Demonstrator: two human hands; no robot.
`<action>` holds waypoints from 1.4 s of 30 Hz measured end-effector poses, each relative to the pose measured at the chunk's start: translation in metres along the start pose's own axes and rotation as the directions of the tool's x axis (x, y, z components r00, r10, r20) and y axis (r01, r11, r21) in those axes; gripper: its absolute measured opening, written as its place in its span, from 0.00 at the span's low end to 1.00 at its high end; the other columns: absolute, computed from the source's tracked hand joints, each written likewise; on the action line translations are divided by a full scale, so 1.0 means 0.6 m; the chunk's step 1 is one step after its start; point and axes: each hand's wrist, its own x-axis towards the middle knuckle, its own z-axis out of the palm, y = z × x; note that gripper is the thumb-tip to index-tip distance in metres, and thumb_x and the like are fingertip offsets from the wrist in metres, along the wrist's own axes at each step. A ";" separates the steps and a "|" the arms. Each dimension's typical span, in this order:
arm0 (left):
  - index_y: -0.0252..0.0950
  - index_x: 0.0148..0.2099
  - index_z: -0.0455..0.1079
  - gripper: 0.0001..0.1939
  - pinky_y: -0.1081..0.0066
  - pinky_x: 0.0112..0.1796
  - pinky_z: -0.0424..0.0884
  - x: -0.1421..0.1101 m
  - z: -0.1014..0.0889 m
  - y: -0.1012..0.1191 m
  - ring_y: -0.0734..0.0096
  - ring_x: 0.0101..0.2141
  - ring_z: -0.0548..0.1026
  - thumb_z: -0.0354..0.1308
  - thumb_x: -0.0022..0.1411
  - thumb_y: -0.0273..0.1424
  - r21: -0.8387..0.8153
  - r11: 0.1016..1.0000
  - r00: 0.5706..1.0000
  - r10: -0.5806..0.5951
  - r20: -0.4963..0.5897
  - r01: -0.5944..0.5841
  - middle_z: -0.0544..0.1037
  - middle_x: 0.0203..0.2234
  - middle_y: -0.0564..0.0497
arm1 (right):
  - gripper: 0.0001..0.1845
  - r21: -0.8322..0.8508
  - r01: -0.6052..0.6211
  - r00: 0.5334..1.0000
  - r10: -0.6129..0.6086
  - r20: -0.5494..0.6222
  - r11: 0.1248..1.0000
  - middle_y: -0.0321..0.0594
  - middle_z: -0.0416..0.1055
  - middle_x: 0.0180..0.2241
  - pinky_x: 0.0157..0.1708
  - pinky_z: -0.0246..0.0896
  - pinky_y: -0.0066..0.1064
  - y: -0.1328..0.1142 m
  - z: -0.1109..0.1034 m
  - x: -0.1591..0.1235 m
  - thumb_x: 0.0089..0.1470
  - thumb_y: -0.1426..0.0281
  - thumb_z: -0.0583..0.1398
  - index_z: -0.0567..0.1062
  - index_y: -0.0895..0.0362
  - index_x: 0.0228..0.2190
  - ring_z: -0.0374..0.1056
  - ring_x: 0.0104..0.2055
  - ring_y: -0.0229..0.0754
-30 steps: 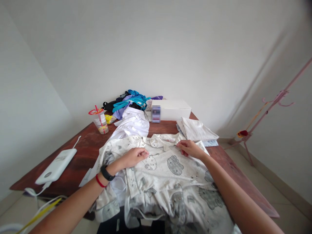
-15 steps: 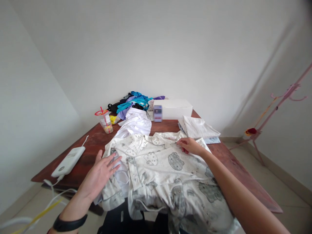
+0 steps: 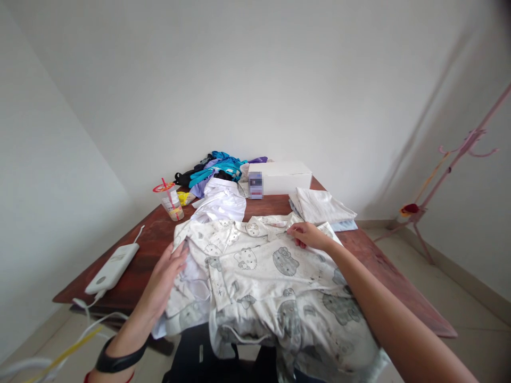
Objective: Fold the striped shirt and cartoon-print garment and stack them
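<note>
Moved left hand (image 3: pixel 165 274) from the middle of the printed shirt (image 3: pixel 263 279) to its left side, with fingers loosely parted—could not tell any grip. Had shirt spread over near side of the table (image 3: pixel 391 282). Kept right hand (image 3: pixel 305 235) curled against cloth, perhaps pinching, impossible to confirm—seemed best to anchor lightly there.

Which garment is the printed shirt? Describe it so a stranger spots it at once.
Find the reddish-brown wooden table. Across its near edge, between the left hand and right hand, spreads the printed shirt. Grey cat-face prints set it apart from the plain white garment beyond it.
</note>
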 end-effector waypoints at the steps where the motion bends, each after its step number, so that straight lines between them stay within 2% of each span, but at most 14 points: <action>1: 0.44 0.64 0.64 0.27 0.53 0.59 0.69 0.003 -0.002 0.002 0.49 0.63 0.69 0.59 0.64 0.38 0.162 0.982 0.994 0.104 -0.029 -0.098 0.69 0.65 0.43 | 0.19 -0.004 -0.001 1.000 0.001 0.000 1.000 0.37 0.74 0.21 0.23 0.63 0.29 -0.001 0.000 -0.001 0.61 0.53 0.59 0.77 0.57 0.35 0.68 0.20 0.39; 3: 0.43 0.68 0.63 0.32 0.52 0.60 0.67 0.014 -0.005 0.014 0.46 0.61 0.70 0.60 0.64 0.42 0.485 0.834 0.945 0.324 -0.047 -0.262 0.76 0.58 0.40 | 0.20 -0.006 -0.001 1.000 0.001 0.002 1.000 0.38 0.74 0.21 0.23 0.63 0.29 -0.001 0.000 -0.001 0.60 0.52 0.59 0.77 0.57 0.34 0.68 0.20 0.39; 5: 0.40 0.66 0.67 0.29 0.53 0.59 0.67 0.032 -0.004 0.034 0.45 0.56 0.75 0.58 0.66 0.43 0.685 0.628 0.857 0.515 -0.010 -0.370 0.79 0.53 0.40 | 0.20 -0.001 -0.004 1.000 0.004 0.006 1.000 0.38 0.74 0.21 0.23 0.63 0.29 0.000 0.000 -0.001 0.60 0.52 0.59 0.77 0.57 0.34 0.68 0.21 0.39; 8: 0.39 0.61 0.73 0.22 0.58 0.56 0.69 0.061 0.014 0.072 0.50 0.49 0.79 0.55 0.68 0.40 0.753 0.419 0.732 0.671 0.120 -0.508 0.81 0.49 0.42 | 0.20 -0.004 -0.002 1.000 0.002 0.014 1.000 0.39 0.74 0.22 0.23 0.63 0.29 0.002 0.000 -0.001 0.61 0.52 0.58 0.76 0.57 0.34 0.68 0.21 0.40; 11: 0.37 0.57 0.75 0.19 0.59 0.56 0.68 0.083 0.056 0.097 0.52 0.48 0.79 0.54 0.69 0.37 0.700 0.315 0.654 0.701 0.285 -0.642 0.82 0.48 0.43 | 0.20 -0.016 0.002 1.000 -0.001 0.018 1.000 0.38 0.74 0.22 0.23 0.62 0.29 0.003 -0.001 -0.001 0.62 0.52 0.58 0.76 0.57 0.34 0.68 0.21 0.39; 13: 0.36 0.61 0.72 0.21 0.59 0.56 0.68 0.089 0.093 0.098 0.52 0.48 0.78 0.53 0.70 0.37 0.622 0.302 0.632 0.653 0.418 -0.723 0.81 0.50 0.42 | 0.21 -0.013 0.001 1.000 -0.001 0.023 1.000 0.38 0.74 0.22 0.23 0.62 0.29 0.003 -0.001 -0.001 0.62 0.51 0.58 0.76 0.57 0.35 0.68 0.21 0.39; 16: 0.39 0.70 0.62 0.28 0.59 0.56 0.68 0.084 0.146 0.074 0.54 0.49 0.77 0.53 0.70 0.36 0.520 0.334 0.618 0.452 0.644 -0.786 0.79 0.52 0.41 | 0.22 -0.010 -0.009 1.000 0.009 0.028 1.000 0.39 0.74 0.23 0.23 0.62 0.29 0.004 -0.002 -0.001 0.61 0.51 0.58 0.77 0.57 0.35 0.68 0.22 0.39; 19: 0.44 0.71 0.61 0.33 0.56 0.60 0.64 0.076 0.176 0.036 0.50 0.59 0.72 0.59 0.66 0.38 0.437 0.382 0.521 0.151 0.840 -0.815 0.74 0.60 0.42 | 0.22 -0.012 -0.022 0.999 0.022 0.032 1.000 0.38 0.74 0.23 0.24 0.62 0.28 0.004 -0.002 -0.001 0.62 0.51 0.58 0.77 0.57 0.36 0.68 0.22 0.39; 21: 0.45 0.70 0.63 0.34 0.53 0.64 0.59 0.074 0.177 0.015 0.47 0.65 0.65 0.62 0.64 0.41 0.421 0.444 0.466 -0.009 0.885 -0.791 0.68 0.66 0.44 | 0.22 -0.006 -0.024 0.999 0.024 0.033 1.000 0.38 0.73 0.23 0.24 0.62 0.28 0.004 -0.002 -0.002 0.62 0.51 0.57 0.77 0.57 0.36 0.68 0.22 0.39; 24: 0.46 0.70 0.64 0.32 0.53 0.68 0.52 0.076 0.157 -0.001 0.48 0.69 0.59 0.60 0.67 0.44 0.428 0.547 0.495 -0.029 0.869 -0.719 0.61 0.70 0.47 | 0.21 -0.009 -0.021 0.999 0.022 0.037 1.000 0.38 0.73 0.22 0.24 0.63 0.29 0.002 -0.002 -0.002 0.61 0.51 0.58 0.77 0.57 0.35 0.68 0.22 0.39; 28: 0.49 0.69 0.65 0.33 0.58 0.68 0.52 0.077 0.103 0.000 0.52 0.70 0.55 0.63 0.64 0.47 0.388 0.687 0.539 0.006 0.842 -0.614 0.55 0.72 0.53 | 0.21 -0.023 -0.017 0.999 0.018 0.043 1.000 0.39 0.74 0.23 0.25 0.62 0.30 -0.002 -0.003 -0.003 0.61 0.51 0.58 0.76 0.56 0.34 0.68 0.23 0.40; 33: 0.50 0.67 0.68 0.40 0.58 0.68 0.51 0.081 0.041 0.015 0.50 0.70 0.56 0.72 0.53 0.47 0.413 0.823 0.720 -0.007 0.694 -0.390 0.62 0.69 0.51 | 0.20 -0.032 -0.023 0.999 0.025 0.048 0.999 0.39 0.74 0.23 0.26 0.62 0.30 -0.008 -0.004 -0.006 0.61 0.51 0.58 0.76 0.55 0.33 0.68 0.23 0.40; 37: 0.48 0.71 0.62 0.48 0.52 0.67 0.52 0.097 0.038 0.016 0.42 0.70 0.55 0.74 0.50 0.47 0.457 0.796 0.823 0.087 0.562 -0.397 0.53 0.73 0.46 | 0.20 -0.025 -0.013 0.999 0.014 0.047 1.000 0.38 0.73 0.23 0.26 0.62 0.30 -0.004 -0.004 -0.005 0.60 0.52 0.59 0.76 0.56 0.33 0.68 0.24 0.40; 42: 0.48 0.73 0.56 0.46 0.54 0.60 0.65 0.163 0.075 0.013 0.36 0.64 0.66 0.69 0.57 0.43 0.557 0.633 0.799 0.174 0.575 -0.538 0.37 0.75 0.43 | 0.20 -0.002 -0.029 0.998 0.029 0.055 1.000 0.37 0.73 0.23 0.26 0.62 0.29 0.004 -0.002 0.000 0.60 0.52 0.59 0.77 0.56 0.34 0.67 0.23 0.39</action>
